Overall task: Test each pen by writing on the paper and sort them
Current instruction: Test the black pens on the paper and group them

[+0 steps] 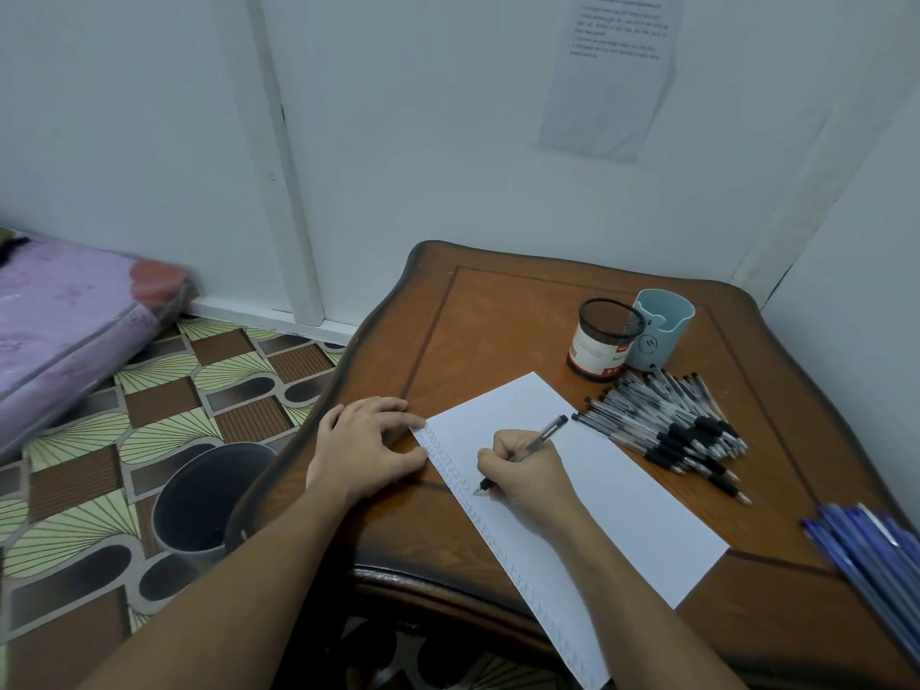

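Head view, right hand (528, 473) pinching pen (546, 429) on paper (627, 495), left hand (362, 440) relaxed, pressing paper corner

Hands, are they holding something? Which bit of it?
The right hand grips a pen low on its barrel, near the tip. The left hand holds nothing; it just rests at the corner of the paper.

paper (622, 480): middle of the surface (498, 331)
pen pile (672, 425): right of paper
mesh cup (605, 341), holder (664, 331): behind the pile
bin (209, 495): floor (149, 390), left

Grey bin (209, 495); perhaps a mattress (64, 316)
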The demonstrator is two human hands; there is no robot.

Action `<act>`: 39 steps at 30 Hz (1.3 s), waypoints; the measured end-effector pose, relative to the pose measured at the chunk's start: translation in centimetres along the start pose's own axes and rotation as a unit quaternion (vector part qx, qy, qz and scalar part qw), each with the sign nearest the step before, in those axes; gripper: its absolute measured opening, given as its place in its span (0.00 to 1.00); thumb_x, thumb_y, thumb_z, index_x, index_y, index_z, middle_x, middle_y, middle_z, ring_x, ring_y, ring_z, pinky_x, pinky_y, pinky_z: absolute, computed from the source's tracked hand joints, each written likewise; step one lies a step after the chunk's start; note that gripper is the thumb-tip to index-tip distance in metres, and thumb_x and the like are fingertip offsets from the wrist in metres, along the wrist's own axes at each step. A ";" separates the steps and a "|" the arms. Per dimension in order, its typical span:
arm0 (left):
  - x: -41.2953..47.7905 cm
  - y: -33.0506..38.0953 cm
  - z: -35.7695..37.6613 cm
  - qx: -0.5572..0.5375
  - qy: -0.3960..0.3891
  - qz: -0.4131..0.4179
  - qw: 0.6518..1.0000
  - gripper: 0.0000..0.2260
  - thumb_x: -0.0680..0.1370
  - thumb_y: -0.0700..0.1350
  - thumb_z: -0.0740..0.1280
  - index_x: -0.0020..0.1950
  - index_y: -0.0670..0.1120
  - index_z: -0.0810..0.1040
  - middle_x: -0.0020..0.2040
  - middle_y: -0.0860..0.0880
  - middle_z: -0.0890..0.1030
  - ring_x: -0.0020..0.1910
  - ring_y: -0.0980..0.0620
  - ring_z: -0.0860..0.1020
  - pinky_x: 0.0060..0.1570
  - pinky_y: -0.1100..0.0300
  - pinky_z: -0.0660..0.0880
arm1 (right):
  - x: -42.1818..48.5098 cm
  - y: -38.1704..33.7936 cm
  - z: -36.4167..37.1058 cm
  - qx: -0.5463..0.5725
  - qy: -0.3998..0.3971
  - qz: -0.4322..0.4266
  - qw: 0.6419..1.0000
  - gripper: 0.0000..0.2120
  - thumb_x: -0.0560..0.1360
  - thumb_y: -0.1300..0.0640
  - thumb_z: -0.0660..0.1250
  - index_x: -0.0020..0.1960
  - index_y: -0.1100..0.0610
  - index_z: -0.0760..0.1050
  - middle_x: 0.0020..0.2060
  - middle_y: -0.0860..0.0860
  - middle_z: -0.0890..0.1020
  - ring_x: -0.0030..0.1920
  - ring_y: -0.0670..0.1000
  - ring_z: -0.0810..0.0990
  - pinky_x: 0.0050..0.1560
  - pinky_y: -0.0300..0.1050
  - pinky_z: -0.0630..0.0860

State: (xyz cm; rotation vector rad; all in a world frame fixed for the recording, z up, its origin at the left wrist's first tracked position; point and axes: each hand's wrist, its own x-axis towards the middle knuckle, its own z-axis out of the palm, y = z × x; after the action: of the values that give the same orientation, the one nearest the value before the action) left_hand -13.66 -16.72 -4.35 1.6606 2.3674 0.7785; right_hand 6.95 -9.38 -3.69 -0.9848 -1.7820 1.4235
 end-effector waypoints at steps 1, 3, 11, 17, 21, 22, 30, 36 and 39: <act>0.0 0.0 0.0 0.000 0.001 0.000 1.000 0.16 0.65 0.68 0.62 0.51 0.69 0.78 0.63 0.67 0.72 0.67 0.64 0.65 0.71 0.51 0.50 | 0.0 0.0 0.0 0.001 0.001 0.000 1.000 0.23 0.73 0.69 0.66 0.26 0.55 0.60 0.26 0.54 0.61 0.29 0.53 0.68 0.27 0.40 0.70; 0.0 0.1 -0.1 0.000 0.002 -0.001 1.000 0.16 0.65 0.68 0.62 0.50 0.69 0.78 0.62 0.67 0.72 0.67 0.64 0.65 0.71 0.51 0.50 | 0.0 -0.1 0.1 0.004 -0.004 0.001 1.000 0.22 0.73 0.69 0.66 0.26 0.56 0.61 0.26 0.54 0.61 0.29 0.53 0.69 0.27 0.40 0.70; 0.0 0.1 0.0 -0.005 0.005 0.001 1.000 0.17 0.64 0.68 0.61 0.50 0.69 0.78 0.62 0.67 0.72 0.67 0.64 0.65 0.72 0.51 0.51 | -0.1 -0.2 0.1 -0.003 0.003 -0.003 1.000 0.25 0.73 0.69 0.66 0.25 0.53 0.59 0.24 0.51 0.61 0.28 0.52 0.66 0.29 0.42 0.68; 0.0 0.2 -0.1 -0.006 0.008 0.002 1.000 0.19 0.62 0.70 0.58 0.49 0.69 0.78 0.62 0.67 0.73 0.67 0.64 0.65 0.71 0.51 0.51 | 0.0 -0.1 0.0 0.010 0.004 -0.003 1.000 0.21 0.73 0.69 0.65 0.28 0.60 0.57 0.28 0.57 0.59 0.30 0.54 0.65 0.31 0.45 0.67; 0.0 0.2 0.0 -0.003 0.006 0.003 1.000 0.19 0.63 0.70 0.59 0.49 0.69 0.78 0.62 0.67 0.73 0.67 0.64 0.65 0.71 0.51 0.51 | 0.0 -0.1 -0.1 -0.010 0.010 -0.007 1.000 0.21 0.73 0.69 0.65 0.28 0.60 0.58 0.28 0.59 0.59 0.31 0.53 0.63 0.30 0.42 0.67; 0.0 0.2 0.0 -0.003 0.006 0.002 1.000 0.19 0.63 0.70 0.59 0.49 0.69 0.78 0.62 0.67 0.73 0.67 0.64 0.65 0.71 0.51 0.51 | 0.0 0.0 -0.1 -0.008 0.007 -0.004 1.000 0.20 0.73 0.69 0.65 0.29 0.62 0.58 0.29 0.61 0.58 0.31 0.54 0.63 0.30 0.42 0.67; 0.0 0.1 0.0 -0.004 0.003 0.001 1.000 0.18 0.63 0.69 0.59 0.49 0.69 0.78 0.62 0.67 0.72 0.67 0.64 0.65 0.71 0.52 0.51 | 0.5 0.2 -0.3 0.036 0.054 0.011 0.998 0.21 0.76 0.67 0.65 0.27 0.55 0.63 0.24 0.51 0.66 0.26 0.49 0.69 0.29 0.41 0.67; 0.0 0.2 -0.1 -0.008 -0.005 0.002 1.000 0.17 0.63 0.69 0.59 0.49 0.70 0.77 0.62 0.67 0.72 0.67 0.64 0.65 0.71 0.52 0.50 | 1.0 -0.6 -1.4 0.212 0.085 0.074 0.971 0.28 0.84 0.45 0.53 0.27 0.53 0.65 0.22 0.52 0.68 0.27 0.51 0.66 0.32 0.44 0.64; -0.1 0.2 -0.2 -0.003 -0.007 0.002 1.000 0.17 0.64 0.70 0.59 0.49 0.70 0.77 0.63 0.67 0.72 0.67 0.64 0.64 0.72 0.51 0.50 | 0.9 -0.9 -1.3 0.205 0.078 0.091 0.971 0.22 0.83 0.41 0.47 0.45 0.57 0.68 0.20 0.51 0.64 0.23 0.49 0.62 0.27 0.43 0.58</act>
State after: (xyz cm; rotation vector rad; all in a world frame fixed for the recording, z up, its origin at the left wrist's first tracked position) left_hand -13.54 -16.80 -4.04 1.6640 2.3492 0.7716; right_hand 7.46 -8.07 -2.50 -1.0212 -1.2395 1.6904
